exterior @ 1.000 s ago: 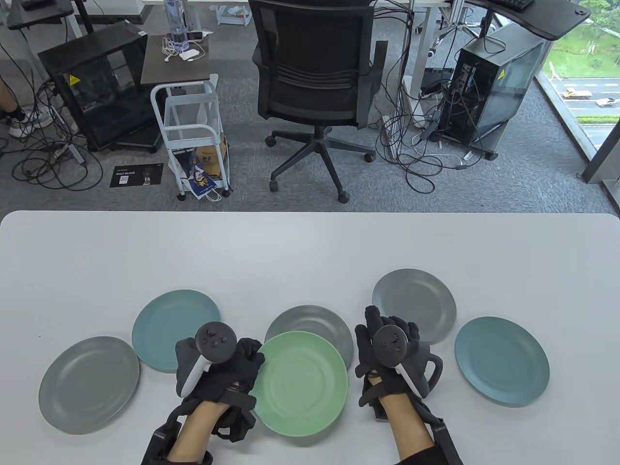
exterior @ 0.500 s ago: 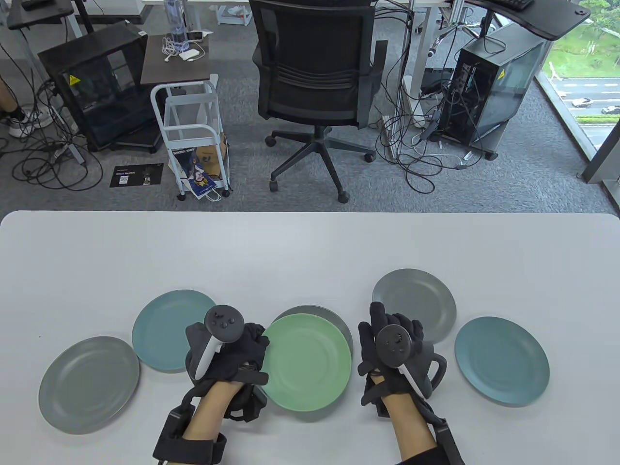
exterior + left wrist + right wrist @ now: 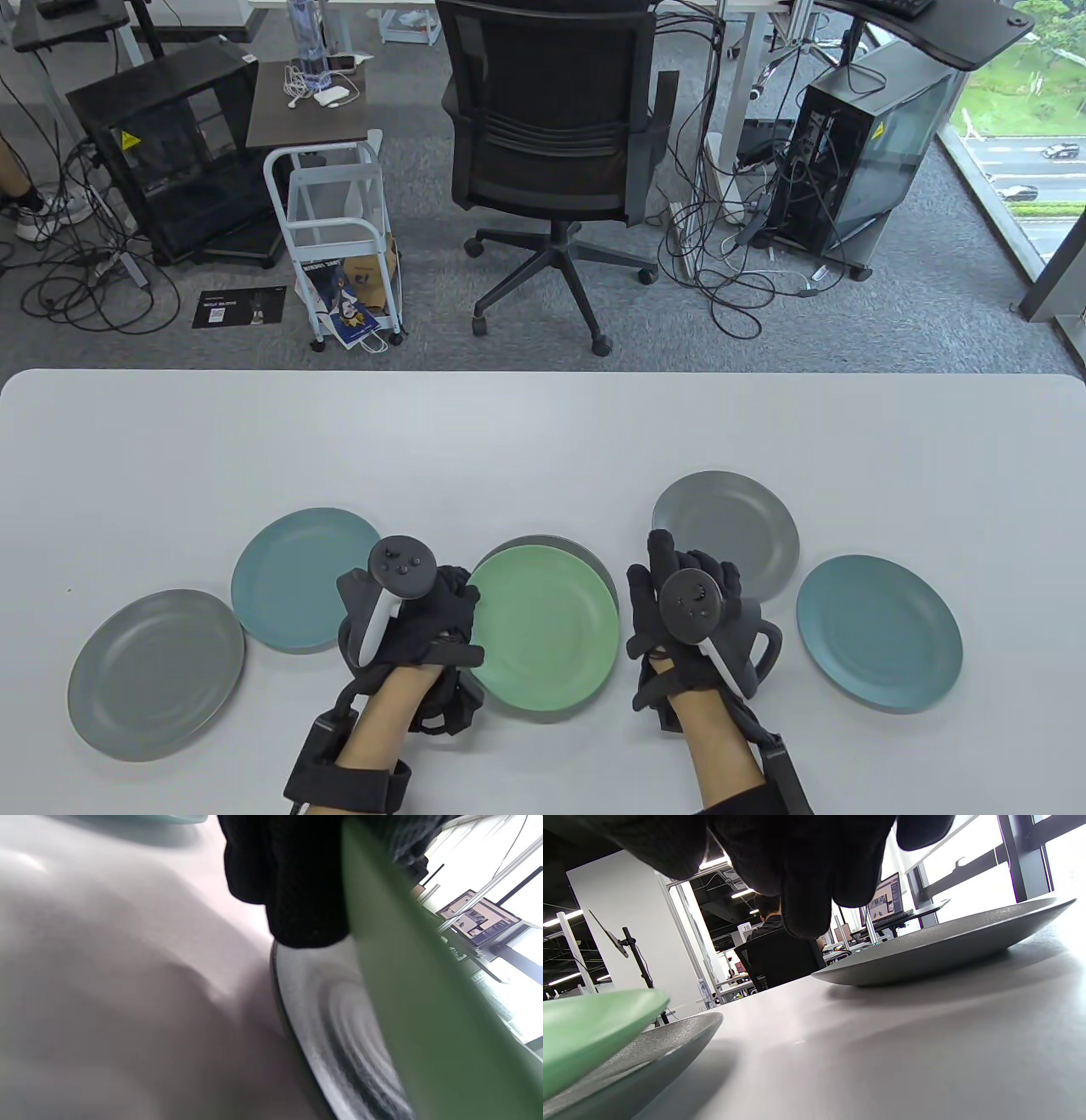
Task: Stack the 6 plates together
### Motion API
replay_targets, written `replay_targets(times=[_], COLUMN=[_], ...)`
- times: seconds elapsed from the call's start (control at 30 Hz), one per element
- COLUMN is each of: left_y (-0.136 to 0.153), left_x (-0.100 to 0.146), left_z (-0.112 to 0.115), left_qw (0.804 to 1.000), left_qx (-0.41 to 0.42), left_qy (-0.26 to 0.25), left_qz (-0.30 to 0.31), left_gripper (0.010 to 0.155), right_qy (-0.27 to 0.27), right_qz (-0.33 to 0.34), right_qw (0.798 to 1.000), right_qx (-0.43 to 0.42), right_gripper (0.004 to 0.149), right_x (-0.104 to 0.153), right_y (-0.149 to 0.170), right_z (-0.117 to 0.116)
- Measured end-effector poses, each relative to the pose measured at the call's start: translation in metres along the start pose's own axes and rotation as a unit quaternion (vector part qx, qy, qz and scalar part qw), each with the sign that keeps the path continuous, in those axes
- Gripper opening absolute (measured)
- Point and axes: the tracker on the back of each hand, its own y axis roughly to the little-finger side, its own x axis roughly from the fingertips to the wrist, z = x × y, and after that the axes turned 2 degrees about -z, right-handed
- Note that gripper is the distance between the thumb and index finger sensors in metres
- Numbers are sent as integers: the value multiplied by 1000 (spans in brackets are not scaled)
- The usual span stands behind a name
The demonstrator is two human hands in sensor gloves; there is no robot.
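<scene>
Matte, rigid-looking green plate [image 3: 544, 630] at lower centre of table view, over grey plate [image 3: 556, 546] on bench [image 3: 543, 441]. Left hand [image 3: 413, 614] grips its left rim. Right hand [image 3: 689, 607] empty, fingers extended. Judged light, stiff, slightly slick; hold by rim.

White table [image 3: 543, 424] carries grey plates [image 3: 155, 673] [image 3: 725, 535] [image 3: 594, 560], teal plates [image 3: 293, 577] [image 3: 879, 632].
</scene>
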Motion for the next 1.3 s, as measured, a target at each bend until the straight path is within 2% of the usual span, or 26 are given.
replay_targets(times=[0.1,0.17,0.23,0.33,0.5,0.57,0.67,0.8,0.97,1.3], left_y=[-2,-5,-7,-5,11,22,30,35,40,47], left_x=[5,14,22,28,32,31,30,26,18,10], left_z=[-1,-5,-12,-21,-33,-33,-30,-25,-19,-22], left_qw=[999,993,985,981,949,936,936,927,906,895], left_qx=[-19,-88,-120,-128,-221,-247,-264,-297,-354,-378], left_qy=[-26,-73,-124,-144,-220,-243,-225,-218,-204,-193], left_qz=[3,-5,-11,-14,-45,-54,-58,-74,-109,-141], left_gripper=[55,63,63,60,60,69,78,81,76,62], right_qy=[-1,-3,-4,-4,-5,-6,-7,-7,-11,-14], right_qz=[1,1,2,3,5,7,8,10,13,10], right_qw=[1000,1000,1000,1000,1000,1000,1000,1000,1000,1000], right_qx=[2,3,5,5,8,10,12,16,19,4], right_gripper=[58,58,58,58,59,59,59,59,59,59], right_x=[0,0,1,1,1,1,1,2,3,2], right_y=[0,-1,-1,-1,-2,-2,-3,-3,-5,-4], right_z=[0,0,0,0,-1,-2,-2,-3,-5,-6])
